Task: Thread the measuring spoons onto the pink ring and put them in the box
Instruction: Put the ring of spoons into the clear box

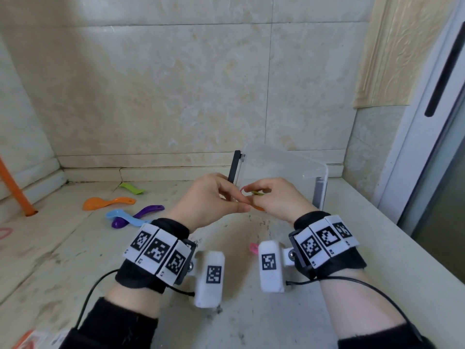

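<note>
Right beside the right hand, gripping maybe a green spoon, left hand pinches the pink ring.

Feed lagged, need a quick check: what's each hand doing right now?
Left hand: fingers curled, pinching the pink ring.
Right hand: fingers curled round a small green spoon at the ring.

The pink ring is pinched by the left hand; the right hand holds a green spoon against it. A lime spoon, orange spoon, blue spoon and purple spoon lie loose toward the bench's back left, the last two crossed. The clear box stands back right.
</note>
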A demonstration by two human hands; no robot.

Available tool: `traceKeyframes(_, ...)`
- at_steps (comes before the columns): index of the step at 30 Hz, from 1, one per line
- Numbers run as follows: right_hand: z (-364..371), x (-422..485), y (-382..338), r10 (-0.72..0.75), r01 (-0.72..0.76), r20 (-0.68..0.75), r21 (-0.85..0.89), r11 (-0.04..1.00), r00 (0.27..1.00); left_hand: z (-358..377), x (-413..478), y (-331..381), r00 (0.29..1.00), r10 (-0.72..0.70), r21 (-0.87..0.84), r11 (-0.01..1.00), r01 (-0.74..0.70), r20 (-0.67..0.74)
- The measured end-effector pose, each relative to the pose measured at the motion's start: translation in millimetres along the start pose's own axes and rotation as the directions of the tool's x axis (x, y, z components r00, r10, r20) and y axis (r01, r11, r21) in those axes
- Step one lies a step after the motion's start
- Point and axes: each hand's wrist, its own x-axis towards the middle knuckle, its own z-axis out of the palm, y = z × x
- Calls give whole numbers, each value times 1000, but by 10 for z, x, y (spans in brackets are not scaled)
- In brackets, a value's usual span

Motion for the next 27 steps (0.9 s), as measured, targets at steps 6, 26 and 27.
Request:
traceKeyframes(6,-20,-1,17,13,-9,-141,31,999,990,0,12,-44,999,-44,-20,999,44,-2)
traceKeyframes(26,-49,-55,-37,-45,48,-122,16,999,991,-163,111,-417,934,-355,-608,736,299,29)
traceKeyframes(27,-50,-49,-29,-43,43,-140,-6,999,989,-176,108,-419,932,-361,-619,728,295,20)
